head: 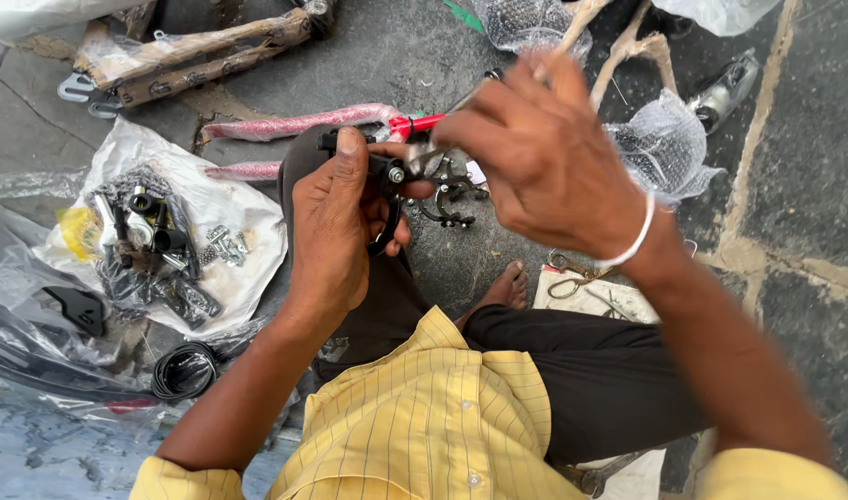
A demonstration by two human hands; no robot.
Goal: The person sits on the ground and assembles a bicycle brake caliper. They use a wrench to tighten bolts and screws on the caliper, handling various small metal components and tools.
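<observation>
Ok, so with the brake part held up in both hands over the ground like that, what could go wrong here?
1. The left hand holds the black brake caliper in mid-air while the right hand works its bolt; a loosened piece could drop onto the stone floor and roll into a gap.
2. Small screws lie loose on the plastic sheet beside the knee; a nudge might scatter them.

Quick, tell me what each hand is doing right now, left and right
Left hand: closed around a black brake caliper.
Right hand: fingers pinched on a small metal tool at the caliper's bolt.
</observation>
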